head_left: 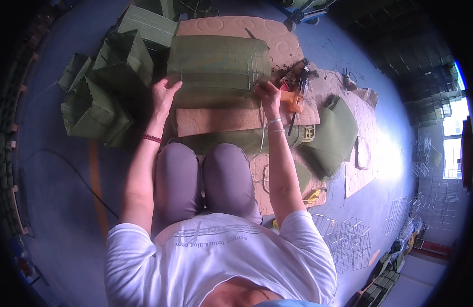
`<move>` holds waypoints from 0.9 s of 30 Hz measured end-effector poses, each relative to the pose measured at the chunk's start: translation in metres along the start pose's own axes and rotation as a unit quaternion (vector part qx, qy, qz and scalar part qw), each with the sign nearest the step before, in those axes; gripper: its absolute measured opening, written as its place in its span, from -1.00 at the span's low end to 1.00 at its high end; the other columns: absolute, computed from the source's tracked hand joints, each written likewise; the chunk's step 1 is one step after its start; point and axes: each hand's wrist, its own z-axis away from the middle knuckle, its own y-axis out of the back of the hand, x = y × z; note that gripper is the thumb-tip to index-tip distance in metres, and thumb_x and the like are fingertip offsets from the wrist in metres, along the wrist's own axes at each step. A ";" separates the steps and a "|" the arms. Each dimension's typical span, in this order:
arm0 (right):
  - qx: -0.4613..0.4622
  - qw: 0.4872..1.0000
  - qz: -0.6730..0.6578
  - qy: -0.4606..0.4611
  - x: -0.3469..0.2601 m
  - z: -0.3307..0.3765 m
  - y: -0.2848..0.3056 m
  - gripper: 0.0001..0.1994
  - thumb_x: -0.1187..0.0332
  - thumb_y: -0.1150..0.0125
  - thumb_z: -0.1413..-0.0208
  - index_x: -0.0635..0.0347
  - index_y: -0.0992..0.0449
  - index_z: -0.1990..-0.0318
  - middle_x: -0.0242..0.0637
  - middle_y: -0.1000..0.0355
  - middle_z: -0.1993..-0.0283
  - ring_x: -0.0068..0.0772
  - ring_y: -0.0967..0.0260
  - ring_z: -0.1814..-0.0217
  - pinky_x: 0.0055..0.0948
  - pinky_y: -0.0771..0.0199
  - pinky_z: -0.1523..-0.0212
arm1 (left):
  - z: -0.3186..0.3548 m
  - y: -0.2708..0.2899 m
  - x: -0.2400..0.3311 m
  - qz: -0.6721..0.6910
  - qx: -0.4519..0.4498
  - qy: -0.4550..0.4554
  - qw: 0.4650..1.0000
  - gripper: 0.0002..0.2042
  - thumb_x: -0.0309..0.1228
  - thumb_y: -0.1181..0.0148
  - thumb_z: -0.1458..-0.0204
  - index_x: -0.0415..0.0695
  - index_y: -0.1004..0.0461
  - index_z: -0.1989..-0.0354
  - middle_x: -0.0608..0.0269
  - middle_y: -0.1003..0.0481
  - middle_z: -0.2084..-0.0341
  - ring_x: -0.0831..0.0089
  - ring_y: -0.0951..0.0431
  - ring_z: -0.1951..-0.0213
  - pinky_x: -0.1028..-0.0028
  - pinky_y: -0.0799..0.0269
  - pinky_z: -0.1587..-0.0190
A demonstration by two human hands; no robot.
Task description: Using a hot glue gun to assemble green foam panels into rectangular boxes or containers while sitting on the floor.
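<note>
A sheet of green fabric (211, 59) lies over a cardboard-topped support in front of my knees, with thin wire frame rods (251, 71) along its right side. At its near left corner my left hand (164, 96) is closed, thumb and fingers pinching the edge. My right hand (269, 97) is closed on the near right corner, its fingertips partly hidden. Just right of that hand sits an orange tool (296, 102) with a dark, slender upper part. Below the sheet shows a bare strip of brown cardboard (218, 120).
Several open green fabric boxes (121, 59) stand at the left. Folded green fabric (331, 135) rests on cardboard (369, 148) at the right. Dark scraps lie around the orange tool. A cable (75, 171) crosses the floor at left; wire frames (349, 243) lie at lower right.
</note>
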 end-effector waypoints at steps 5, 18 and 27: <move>0.051 0.984 0.169 0.005 -0.013 0.008 -0.009 -0.80 0.37 -0.31 0.12 0.25 -0.54 0.31 -0.38 -0.49 0.49 -0.64 -0.38 0.45 -0.55 -0.37 0.40 | 0.010 0.006 -0.019 -0.033 0.009 -0.053 0.998 -0.76 -0.54 -0.25 0.09 -0.32 -0.49 0.21 0.17 -0.55 0.32 0.56 -0.51 0.30 0.55 -0.40 0.21; -0.032 0.947 0.319 0.032 0.014 0.017 -0.006 -0.70 0.24 -0.34 0.20 0.27 -0.49 0.37 -0.01 -0.46 0.46 0.04 -0.43 0.36 -0.16 -0.39 0.32 | 0.010 0.015 -0.053 -0.120 -0.047 -0.013 0.992 -0.80 -0.53 -0.26 0.10 -0.29 -0.54 0.26 0.12 -0.57 0.33 0.48 -0.55 0.32 0.50 -0.39 0.21; 0.016 0.936 0.350 0.026 0.019 0.017 -0.021 -0.73 0.30 -0.30 0.15 0.24 -0.46 0.30 0.00 -0.46 0.40 0.10 -0.40 0.29 -0.09 -0.38 0.28 | -0.001 0.003 -0.060 -0.175 0.038 -0.225 0.958 -0.79 -0.45 -0.30 0.14 -0.34 -0.50 0.38 0.07 -0.52 0.51 0.18 -0.52 0.46 0.37 -0.38 0.34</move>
